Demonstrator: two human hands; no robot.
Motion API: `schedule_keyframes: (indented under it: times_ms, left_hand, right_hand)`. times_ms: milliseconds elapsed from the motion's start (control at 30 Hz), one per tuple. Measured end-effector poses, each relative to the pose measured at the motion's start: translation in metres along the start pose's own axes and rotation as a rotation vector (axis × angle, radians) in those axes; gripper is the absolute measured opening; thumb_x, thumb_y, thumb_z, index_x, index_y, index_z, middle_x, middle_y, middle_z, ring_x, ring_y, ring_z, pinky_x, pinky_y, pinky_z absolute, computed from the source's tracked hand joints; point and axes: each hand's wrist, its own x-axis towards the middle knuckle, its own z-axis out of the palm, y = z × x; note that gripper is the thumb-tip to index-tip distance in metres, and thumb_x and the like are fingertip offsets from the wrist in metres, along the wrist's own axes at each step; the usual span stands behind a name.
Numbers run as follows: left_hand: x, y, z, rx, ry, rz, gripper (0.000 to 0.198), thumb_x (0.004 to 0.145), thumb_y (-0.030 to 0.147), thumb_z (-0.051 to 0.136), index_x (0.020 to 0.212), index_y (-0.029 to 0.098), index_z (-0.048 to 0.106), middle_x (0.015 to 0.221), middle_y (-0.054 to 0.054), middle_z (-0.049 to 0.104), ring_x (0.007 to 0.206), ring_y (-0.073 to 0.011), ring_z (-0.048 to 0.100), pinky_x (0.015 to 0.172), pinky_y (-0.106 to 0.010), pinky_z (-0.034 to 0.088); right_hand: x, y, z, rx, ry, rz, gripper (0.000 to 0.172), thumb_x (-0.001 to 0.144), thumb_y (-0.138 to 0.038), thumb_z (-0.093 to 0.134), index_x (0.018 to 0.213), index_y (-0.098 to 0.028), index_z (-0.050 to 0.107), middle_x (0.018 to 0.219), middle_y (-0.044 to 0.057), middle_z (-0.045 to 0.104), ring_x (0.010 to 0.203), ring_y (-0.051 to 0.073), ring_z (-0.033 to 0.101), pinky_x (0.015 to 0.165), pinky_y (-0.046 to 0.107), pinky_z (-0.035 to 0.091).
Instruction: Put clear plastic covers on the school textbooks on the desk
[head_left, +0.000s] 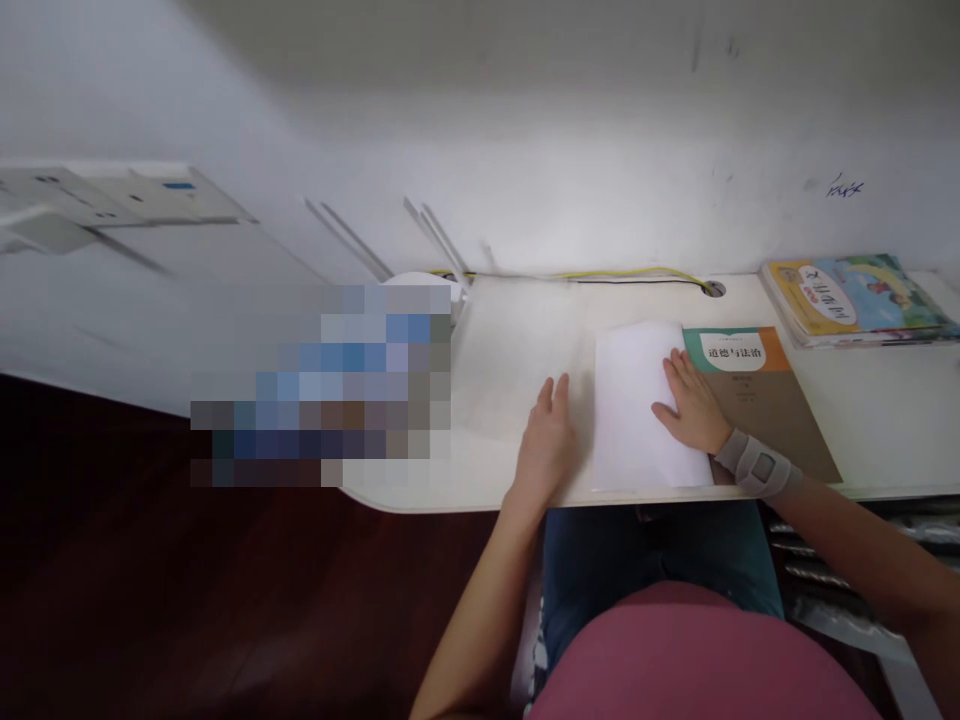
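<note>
White sheet (637, 410) | right hand (694, 405) flat on it, hiding book (757, 400) edge | left hand (547, 440) open on desk (862, 400)

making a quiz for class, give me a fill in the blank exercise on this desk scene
1. The right hand rests on a white ____.
2. The left hand lies flat on the ____.
3. The brown book lies to the ____ of the sheet.
4. The right wrist wears a grey ____.

Missing words: sheet; desk; right; band

Two hands, left (546, 440) and right (694, 405); one white sheet (634, 420); two books (757, 395) (855, 298); one desk (885, 410).
</note>
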Motion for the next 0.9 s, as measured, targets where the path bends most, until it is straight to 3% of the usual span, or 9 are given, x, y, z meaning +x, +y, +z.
schedule_keyframes:
  times_ms: [167,333,467,633,767,900]
  left_hand:
    - [0.005,-0.021,-0.015,-0.165,0.002,-0.155,0.055,0.077,0.012,0.041,0.132,0.019,0.042,0.108,-0.012,0.064,0.092,-0.0220,0.063,0.086,-0.041,0.049]
    - [0.004,-0.031,-0.021,-0.520,-0.044,-0.279,0.040,0.075,0.021,0.047,0.114,0.019,0.054,0.085,-0.003,0.063,0.064,-0.0129,0.060,0.067,-0.030,0.051]
    - [0.002,-0.033,-0.023,-0.650,-0.049,-0.342,0.025,0.072,0.027,0.053,0.091,0.015,0.062,0.075,-0.002,0.062,0.061,-0.0117,0.057,0.065,-0.027,0.049]
    - [0.000,-0.032,-0.023,-0.624,-0.033,-0.374,0.032,0.071,0.032,0.056,0.095,0.013,0.065,0.073,-0.002,0.064,0.062,-0.0136,0.058,0.067,-0.029,0.049]
    - [-0.001,-0.033,-0.019,-0.590,-0.027,-0.371,0.034,0.072,0.032,0.055,0.099,0.013,0.065,0.082,-0.005,0.067,0.066,-0.0142,0.060,0.069,-0.030,0.050]
    - [-0.001,-0.034,-0.017,-0.624,-0.034,-0.365,0.038,0.073,0.035,0.055,0.103,0.013,0.063,0.089,-0.007,0.068,0.067,-0.0142,0.061,0.070,-0.030,0.051]
  right_hand:
    - [0.000,-0.005,-0.002,0.002,0.001,-0.021,0.069,0.083,-0.031,0.047,0.145,-0.011,0.023,0.152,0.015,0.019,0.141,0.028,0.009,0.111,0.053,0.021]
    - [0.001,-0.001,-0.011,0.080,-0.083,-0.091,0.069,0.082,-0.033,0.049,0.144,-0.012,0.027,0.152,0.015,0.020,0.141,0.027,0.009,0.112,0.051,0.019]
    - [0.001,-0.004,-0.013,0.063,-0.131,-0.130,0.067,0.082,-0.031,0.048,0.144,-0.012,0.027,0.152,0.013,0.020,0.141,0.025,0.008,0.113,0.050,0.018]
    - [-0.001,-0.015,-0.009,-0.130,-0.135,-0.109,0.063,0.085,-0.038,0.047,0.140,-0.009,0.035,0.151,0.015,0.023,0.141,0.028,0.011,0.113,0.051,0.014]
    - [-0.002,-0.012,-0.008,-0.046,-0.095,-0.180,0.063,0.088,-0.051,0.039,0.140,-0.016,0.036,0.150,0.012,0.028,0.141,0.025,0.016,0.113,0.050,0.018]
    - [0.005,0.002,-0.003,0.016,0.070,0.037,0.064,0.091,-0.052,0.031,0.139,-0.009,0.036,0.147,0.019,0.032,0.139,0.028,0.022,0.110,0.050,0.025]
